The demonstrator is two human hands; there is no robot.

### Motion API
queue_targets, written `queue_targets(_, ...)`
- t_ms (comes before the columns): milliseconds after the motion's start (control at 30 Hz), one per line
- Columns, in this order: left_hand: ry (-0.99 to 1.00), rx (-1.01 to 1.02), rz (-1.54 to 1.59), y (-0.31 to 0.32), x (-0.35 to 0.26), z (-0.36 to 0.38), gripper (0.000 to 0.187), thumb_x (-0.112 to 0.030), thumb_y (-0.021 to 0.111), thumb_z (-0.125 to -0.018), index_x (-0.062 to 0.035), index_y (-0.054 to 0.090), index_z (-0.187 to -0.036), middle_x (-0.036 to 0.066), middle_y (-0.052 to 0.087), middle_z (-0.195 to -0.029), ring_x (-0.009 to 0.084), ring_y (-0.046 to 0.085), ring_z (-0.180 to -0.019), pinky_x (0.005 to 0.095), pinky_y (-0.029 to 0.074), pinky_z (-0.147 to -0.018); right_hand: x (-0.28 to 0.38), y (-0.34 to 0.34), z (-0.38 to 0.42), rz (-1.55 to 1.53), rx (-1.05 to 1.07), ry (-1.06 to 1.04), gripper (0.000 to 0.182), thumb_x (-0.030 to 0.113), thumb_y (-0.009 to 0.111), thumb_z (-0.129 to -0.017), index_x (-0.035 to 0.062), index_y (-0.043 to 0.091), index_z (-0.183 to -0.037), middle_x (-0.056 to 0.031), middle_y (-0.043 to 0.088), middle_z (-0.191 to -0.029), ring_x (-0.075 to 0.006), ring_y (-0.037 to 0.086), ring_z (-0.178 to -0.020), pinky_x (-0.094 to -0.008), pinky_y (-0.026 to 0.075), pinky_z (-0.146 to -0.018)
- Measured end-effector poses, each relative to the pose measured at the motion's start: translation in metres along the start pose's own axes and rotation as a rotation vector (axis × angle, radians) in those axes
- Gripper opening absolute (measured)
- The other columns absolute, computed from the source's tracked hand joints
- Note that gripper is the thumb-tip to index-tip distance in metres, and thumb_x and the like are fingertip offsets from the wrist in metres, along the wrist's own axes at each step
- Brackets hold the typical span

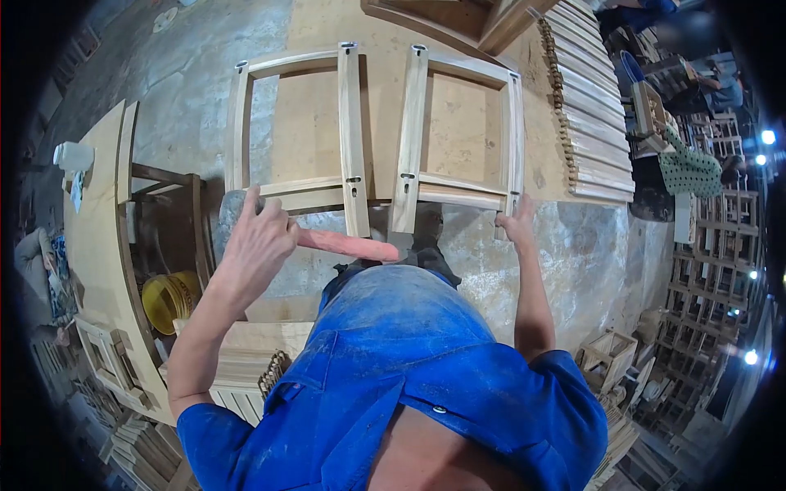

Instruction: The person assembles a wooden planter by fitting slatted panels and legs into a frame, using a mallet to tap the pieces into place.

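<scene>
My left hand (260, 244) is closed around a mallet close to its head. The mallet's pinkish-red handle (352, 244) points right, toward my waist, and its dark grey head (232, 211) shows beside my fingers. My right hand (518, 221) grips the lower right leg of a wooden frame (411, 123), at the table's near edge. This frame lies flat, with dark slots and holes in its posts. To its left lies a similar wooden frame (350, 123), just beyond the mallet; neither hand visibly grips it.
Both frames lie on a plywood table (307, 123). Stacked wooden slats (594, 106) line its right side, with a brown wooden piece (434, 24) at the far edge. On the left stand a plywood bench (102, 221), a white container (74, 155) and a yellow bucket (168, 299).
</scene>
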State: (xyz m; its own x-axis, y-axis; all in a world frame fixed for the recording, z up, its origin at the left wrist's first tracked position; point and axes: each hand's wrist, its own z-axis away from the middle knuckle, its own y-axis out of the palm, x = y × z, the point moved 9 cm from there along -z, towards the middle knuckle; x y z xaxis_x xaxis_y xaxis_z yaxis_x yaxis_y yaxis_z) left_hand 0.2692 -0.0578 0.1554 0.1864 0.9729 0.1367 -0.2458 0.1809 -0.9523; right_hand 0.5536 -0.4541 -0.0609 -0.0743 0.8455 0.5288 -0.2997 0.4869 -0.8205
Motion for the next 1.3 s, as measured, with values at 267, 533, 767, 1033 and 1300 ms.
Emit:
queue_targets(267,0.170,-0.261,0.171,-0.002,-0.045,-0.058,0.019,-0.011,0.059,-0.078,-0.0058,0.065,-0.096,0.006,0.063,-0.087,0.0218,0.055,-0.102,0.0521,0.028,-0.112,0.064,-0.043,0.022,0.096,0.033,-0.135,0.119,0.039,0.086,-0.054,0.0014,0.025,-0.149,-0.0288,0.040,-0.137,-0.0449,0.039,-0.129,-0.0498,0.033,-0.110)
queue_targets(533,0.345,-0.481,0.054,-0.060,-0.102,-0.100,0.032,-0.019,0.063,-0.079,-0.0051,0.062,-0.109,0.008,0.061,-0.108,0.0216,0.051,-0.115,0.0530,0.026,-0.113,0.223,0.018,0.134,0.012,0.668,-0.305,0.071,0.037,0.077,-0.077,-0.0014,0.051,-0.131,-0.0171,0.065,-0.109,-0.0318,0.062,-0.102,-0.0406,0.048,-0.093)
queue_targets(767,-0.285,-0.512,0.367,0.066,0.026,-0.046,0.097,-0.053,0.080,-0.067,-0.0037,0.042,-0.141,0.018,0.044,-0.138,0.0298,0.041,-0.131,0.0521,0.021,-0.115,0.059,-0.057,0.127,-0.681,-0.277,0.099,0.023,0.007,0.067,-0.086,0.0005,0.058,-0.106,-0.0051,0.060,-0.090,-0.0149,0.056,-0.078,-0.0285,0.046,-0.073)
queue_targets(1033,-0.428,-0.682,0.352,0.136,0.043,-0.063,0.074,-0.072,0.077,-0.053,-0.0078,0.056,-0.085,0.008,0.053,-0.084,0.0270,0.052,-0.084,0.0414,0.038,-0.082,-0.023,-0.007,0.120,-0.805,-0.563,0.203,0.040,0.010,0.067,-0.088,-0.0069,0.051,-0.120,-0.0129,0.060,-0.109,-0.0196,0.056,-0.096,-0.0326,0.044,-0.087)
queue_targets(1300,-0.259,-0.649,0.391,0.113,0.029,-0.121,0.070,-0.069,0.077,-0.054,-0.0081,0.059,-0.084,0.007,0.054,-0.083,0.0256,0.054,-0.084,0.0395,0.039,-0.081,-0.023,0.017,0.086,-0.841,-0.639,0.259,0.060,0.014,0.069,-0.088,-0.0103,0.040,-0.135,-0.0178,0.055,-0.121,-0.0259,0.053,-0.108,-0.0353,0.039,-0.097)
